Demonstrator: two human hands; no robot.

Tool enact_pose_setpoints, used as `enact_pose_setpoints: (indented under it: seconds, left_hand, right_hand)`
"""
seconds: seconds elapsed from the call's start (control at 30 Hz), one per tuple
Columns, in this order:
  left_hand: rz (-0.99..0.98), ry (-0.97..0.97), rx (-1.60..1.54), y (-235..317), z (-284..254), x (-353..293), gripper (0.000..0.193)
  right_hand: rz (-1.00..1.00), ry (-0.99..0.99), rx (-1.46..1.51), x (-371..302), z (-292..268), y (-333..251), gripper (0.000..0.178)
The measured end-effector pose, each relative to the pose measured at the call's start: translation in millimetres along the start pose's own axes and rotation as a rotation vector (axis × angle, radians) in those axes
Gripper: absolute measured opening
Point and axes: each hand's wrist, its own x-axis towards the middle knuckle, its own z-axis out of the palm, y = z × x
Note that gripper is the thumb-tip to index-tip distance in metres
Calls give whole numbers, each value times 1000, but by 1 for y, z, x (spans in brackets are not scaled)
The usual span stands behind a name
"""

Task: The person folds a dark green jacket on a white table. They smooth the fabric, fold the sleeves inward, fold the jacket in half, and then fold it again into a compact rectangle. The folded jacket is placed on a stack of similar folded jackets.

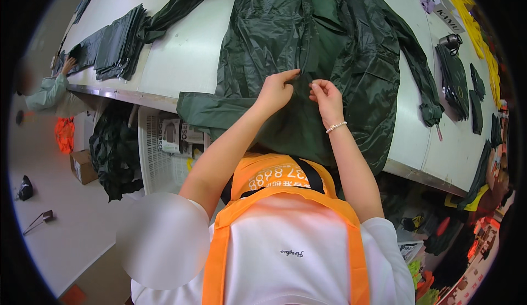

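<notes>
A dark green raincoat [263, 36] lies spread on the table, front parted, its sleeves reaching out to both sides and its lower part hanging over the near edge toward me. At the front opening my left hand [277, 92] pinches the coat's edge, index finger stretched forward and the other fingers curled. Close beside it, on the right, my right hand [328, 101] is closed in a pinch at the same opening, thumb and index finger together on the edge. The exact bit between the fingertips is too small to make out.
A white table [178, 47] carries a stack of folded dark green pieces [119, 44] at left and dark packs [453, 80] at right. Below the left edge stands a white basket [159, 165] beside a dark green heap [114, 148]. A co-worker's hand [69, 65] touches the far-left pieces.
</notes>
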Motion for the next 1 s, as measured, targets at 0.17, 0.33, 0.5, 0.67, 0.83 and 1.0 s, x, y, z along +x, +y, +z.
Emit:
enact_pose_setpoints:
  seconds: [0.17, 0.33, 0.5, 0.67, 0.83, 1.0]
  left_hand:
    - [-17, -82, -201, -1, -7, 6, 49]
    - [-268, -146, -369, 10, -13, 5, 39]
    - [-438, -147, -756, 10, -20, 6, 24]
    - [-377, 4, -452, 1, -10, 18, 14]
    - [-410, 74, -474, 6, -12, 29, 19]
    - [-598, 70, -665, 12, -4, 32, 16]
  right_hand:
    - [-147, -26, -28, 2, 22, -3, 31]
    - [-160, 11, -176, 8, 31, -13, 25]
    - [-374, 11, -363, 7, 31, -18, 15]
    - [-525, 26, -492, 5, 40, -33, 4]
    - [-504, 28, -460, 13, 30, -28, 4]
    - [-365, -40, -85, 20, 30, -25, 5]
